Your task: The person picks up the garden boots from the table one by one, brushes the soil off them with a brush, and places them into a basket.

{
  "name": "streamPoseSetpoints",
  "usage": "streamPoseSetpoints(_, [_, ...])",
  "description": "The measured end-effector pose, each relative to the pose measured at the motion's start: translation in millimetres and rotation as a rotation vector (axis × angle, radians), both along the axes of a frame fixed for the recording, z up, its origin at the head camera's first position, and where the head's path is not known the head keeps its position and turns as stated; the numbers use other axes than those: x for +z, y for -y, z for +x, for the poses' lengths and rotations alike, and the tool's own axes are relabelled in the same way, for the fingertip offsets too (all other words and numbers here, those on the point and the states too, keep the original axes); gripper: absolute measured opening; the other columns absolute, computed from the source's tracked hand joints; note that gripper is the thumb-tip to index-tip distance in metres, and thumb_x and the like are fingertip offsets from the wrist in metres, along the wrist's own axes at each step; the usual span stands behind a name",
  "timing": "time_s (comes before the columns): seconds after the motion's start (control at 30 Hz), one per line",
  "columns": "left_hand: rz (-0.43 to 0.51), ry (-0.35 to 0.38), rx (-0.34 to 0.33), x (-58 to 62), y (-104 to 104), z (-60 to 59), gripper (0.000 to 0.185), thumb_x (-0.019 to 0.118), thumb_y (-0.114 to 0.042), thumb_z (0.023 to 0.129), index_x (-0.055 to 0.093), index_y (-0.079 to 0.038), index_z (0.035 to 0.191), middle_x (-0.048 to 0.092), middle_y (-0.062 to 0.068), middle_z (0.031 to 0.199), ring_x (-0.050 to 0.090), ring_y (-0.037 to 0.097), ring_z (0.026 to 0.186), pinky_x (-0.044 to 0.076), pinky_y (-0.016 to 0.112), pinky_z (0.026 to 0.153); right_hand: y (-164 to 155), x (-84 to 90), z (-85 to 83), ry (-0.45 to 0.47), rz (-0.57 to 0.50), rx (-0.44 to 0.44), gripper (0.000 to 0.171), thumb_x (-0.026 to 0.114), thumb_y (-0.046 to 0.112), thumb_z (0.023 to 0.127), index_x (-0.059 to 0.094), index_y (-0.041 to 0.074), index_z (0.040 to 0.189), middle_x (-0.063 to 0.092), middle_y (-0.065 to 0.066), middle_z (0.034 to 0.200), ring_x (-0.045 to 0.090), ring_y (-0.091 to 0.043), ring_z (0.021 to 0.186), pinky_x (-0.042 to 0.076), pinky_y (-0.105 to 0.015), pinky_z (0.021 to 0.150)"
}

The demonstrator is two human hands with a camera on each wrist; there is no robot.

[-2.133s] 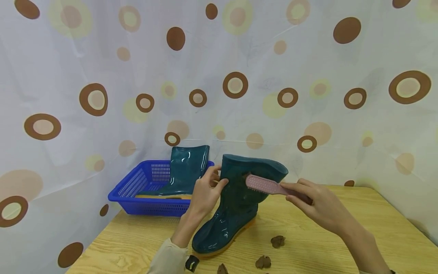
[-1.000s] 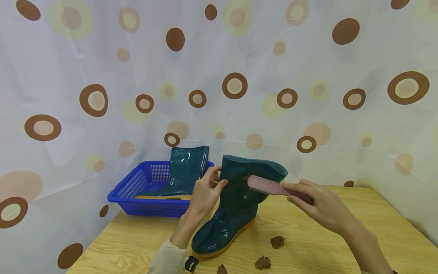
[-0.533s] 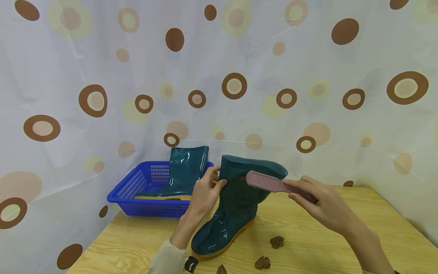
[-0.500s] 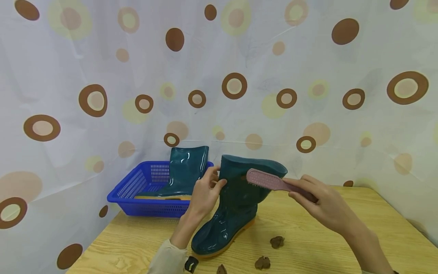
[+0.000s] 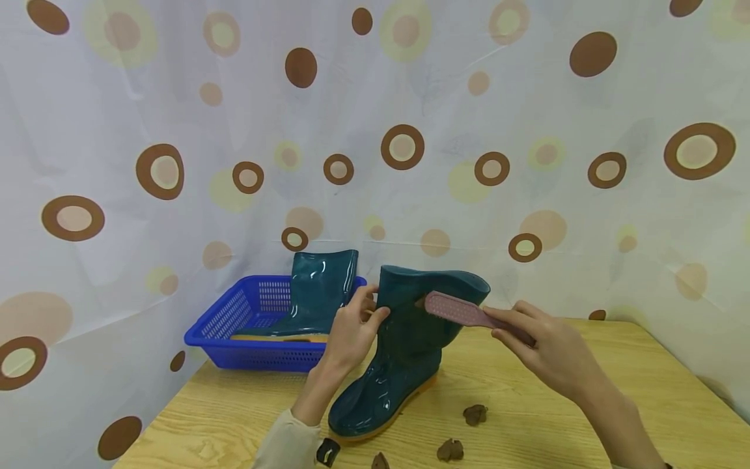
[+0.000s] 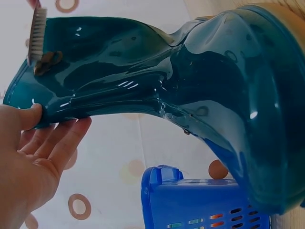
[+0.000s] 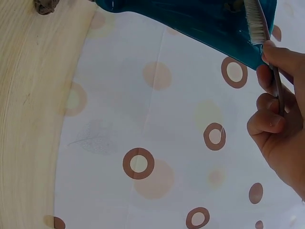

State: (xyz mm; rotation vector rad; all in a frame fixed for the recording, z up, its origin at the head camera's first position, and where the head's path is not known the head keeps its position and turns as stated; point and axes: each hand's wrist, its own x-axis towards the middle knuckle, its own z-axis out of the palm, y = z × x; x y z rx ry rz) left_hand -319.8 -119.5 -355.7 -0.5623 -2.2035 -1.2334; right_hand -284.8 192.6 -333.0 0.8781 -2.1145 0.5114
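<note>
A dark green rubber boot with a yellow sole stands on the table. My left hand grips the edge of its shaft, thumb on the near side and fingers behind, as the left wrist view shows. My right hand holds a pink brush by its handle. White bristles face the upper shaft, right at a brown clump of mud on the boot. In the right wrist view, thumb and fingers curl round the brush handle.
To the left, a blue plastic basket holds a second green boot. Brown lumps lie on the wooden table in front of the boot, near a small black object. A dotted curtain hangs behind.
The brush has shifted slightly back and forth over the upper shaft and changed its tilt, and the boot's rim has flexed a little. The left hand keeps its grip in the same place.
</note>
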Motion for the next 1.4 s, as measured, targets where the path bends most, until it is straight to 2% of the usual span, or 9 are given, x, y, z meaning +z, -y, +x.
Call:
streamPoseSetpoints(0.4, [0.002,0.009,0.025,0.0,-0.5,-0.3,0.038,0.06,-0.02,0.1,0.051,-0.015,0.136,0.071,0.01,0.11,0.072,0.022,0.097,0.06,0.037,0.086,-6.2,1.9,2.2,0.062,0.064,0.05,0.033,0.075,0.01,0.087,0.073,0.02,0.117,0.041,0.019,0.077,0.034,0.007,0.059,0.033,-0.015,0.054])
streamPoseSetpoints(0.57, [0.002,0.012,0.027,-1.0,0.0,-0.8,0.038,0.06,-0.02,0.1,0.051,-0.015,0.136,0.071,0.009,0.112,0.072,0.022,0.097,0.06,0.036,0.086,-8.5,3.3,3.9,0.07,0.046,0.088,0.035,0.074,0.007,0.086,0.073,0.019,0.118,0.044,0.019,0.079,0.035,0.007,0.06,0.033,-0.012,0.054])
streamPoseSetpoints(0.77, [0.004,0.014,0.014,-0.1,0.2,-0.6,0.038,0.06,-0.021,0.1,0.051,-0.015,0.136,0.072,0.009,0.109,0.072,0.021,0.096,0.06,0.035,0.085,-6.1,4.9,5.0,0.007,-0.036,0.086,0.041,0.077,0.002,0.082,0.072,0.019,0.119,0.047,0.018,0.082,0.035,0.006,0.06,0.03,-0.009,0.054])
streamPoseSetpoints(0.9, [-0.012,0.01,-0.017,0.1,0.9,-0.3,0.037,0.061,-0.022,0.1,0.052,-0.014,0.135,0.073,0.008,0.103,0.073,0.021,0.092,0.06,0.035,0.085,-1.3,4.2,3.6,-0.017,-0.035,0.061,0.04,0.078,0.004,0.081,0.073,0.02,0.118,0.047,0.017,0.08,0.034,0.006,0.06,0.029,-0.008,0.053])
streamPoseSetpoints(1.0, [-0.021,0.01,-0.033,0.6,0.9,0.1,0.038,0.061,-0.022,0.099,0.052,-0.014,0.135,0.073,0.008,0.101,0.073,0.021,0.091,0.06,0.034,0.084,0.3,3.1,2.5,0.012,-0.007,0.059,0.036,0.078,0.007,0.083,0.073,0.019,0.117,0.045,0.018,0.077,0.033,0.006,0.058,0.029,-0.008,0.052])
streamPoseSetpoints(1.17, [-0.026,0.005,-0.022,1.0,0.8,-0.2,0.038,0.062,-0.022,0.099,0.052,-0.014,0.135,0.073,0.008,0.102,0.073,0.02,0.09,0.06,0.032,0.083,-1.4,2.4,3.0,0.071,0.02,0.076,0.032,0.075,0.008,0.086,0.073,0.018,0.116,0.041,0.019,0.074,0.032,0.007,0.056,0.031,-0.011,0.051])
streamPoseSetpoints(1.4, [-0.018,-0.003,-0.02,0.9,0.1,0.6,0.036,0.062,-0.021,0.099,0.053,-0.014,0.133,0.073,0.009,0.101,0.073,0.02,0.089,0.061,0.032,0.082,-4.8,4.7,6.2,0.108,0.056,0.102,0.03,0.073,0.008,0.088,0.073,0.018,0.116,0.04,0.02,0.075,0.033,0.007,0.058,0.033,-0.013,0.053])
